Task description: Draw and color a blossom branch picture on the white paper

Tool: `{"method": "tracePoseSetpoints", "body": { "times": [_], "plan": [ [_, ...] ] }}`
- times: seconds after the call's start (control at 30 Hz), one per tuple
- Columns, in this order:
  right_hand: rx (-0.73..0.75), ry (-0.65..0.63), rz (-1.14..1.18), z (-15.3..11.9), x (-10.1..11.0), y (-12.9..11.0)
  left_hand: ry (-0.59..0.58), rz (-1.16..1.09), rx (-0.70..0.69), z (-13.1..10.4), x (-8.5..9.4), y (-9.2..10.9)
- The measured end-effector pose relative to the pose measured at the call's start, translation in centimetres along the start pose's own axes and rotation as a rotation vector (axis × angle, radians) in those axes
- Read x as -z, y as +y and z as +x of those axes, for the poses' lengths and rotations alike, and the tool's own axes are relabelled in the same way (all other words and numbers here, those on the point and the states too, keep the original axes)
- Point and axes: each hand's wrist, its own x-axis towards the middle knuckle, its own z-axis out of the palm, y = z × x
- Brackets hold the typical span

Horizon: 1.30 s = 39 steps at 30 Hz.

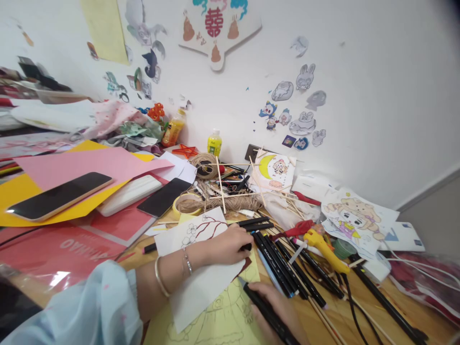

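Observation:
My left hand (232, 245) rests on a white sheet (199, 297) with its fingers curled round a small black object, seemingly a marker cap. Dark red branches and outlined blossoms (190, 232) are drawn on the sheet. Beneath it lies a yellow-green paper (219, 321) with pencil lines. At the bottom, my right hand (278, 309) holds a black marker (268, 311), its grey end at the right edge of the white sheet beside a dark red patch. Several black markers (276, 261) lie to the right of both hands.
Phones (59, 194) and coloured papers (89, 160) cover the left side. Twine (230, 202), thin sticks and two bottles (214, 143) stand or lie at the back. A yellow glue gun (328, 251) with a black cable and a drawing of a girl (354, 220) are at the right.

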Motion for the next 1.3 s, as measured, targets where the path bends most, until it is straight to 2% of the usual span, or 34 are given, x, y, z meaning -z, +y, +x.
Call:
{"method": "tracePoseSetpoints", "body": {
  "times": [0.17,0.33,0.4,0.7,0.93,1.03,1.13,1.3],
  "plan": [
    [0.028,-0.072,-0.054,0.0,-0.1,0.4,-0.009,0.011,0.010,0.1,0.2,0.1],
    [0.080,-0.024,-0.055,-0.5,-1.3,1.4,-0.001,0.012,-0.002,0.1,0.2,0.1],
    [0.100,-0.051,-0.075,-0.5,-1.6,1.5,-0.002,0.009,-0.002,0.1,0.1,0.0],
    [0.129,-0.120,-0.097,0.1,-0.3,-0.1,-0.002,-0.009,0.000,0.1,0.1,0.0],
    [0.143,-0.146,-0.109,-0.1,-0.7,0.5,0.000,0.002,-0.003,0.1,0.0,-0.1],
    [0.116,-0.126,-0.131,-0.1,-0.9,0.6,-0.006,0.007,0.000,0.1,0.0,-0.1],
    [0.154,-0.103,-0.128,-0.1,-0.8,0.4,-0.007,0.000,-0.001,0.0,0.0,-0.1],
    [0.180,-0.181,-0.134,0.2,-0.2,-0.1,0.007,-0.002,-0.005,0.0,0.1,0.0]
  ]
}}
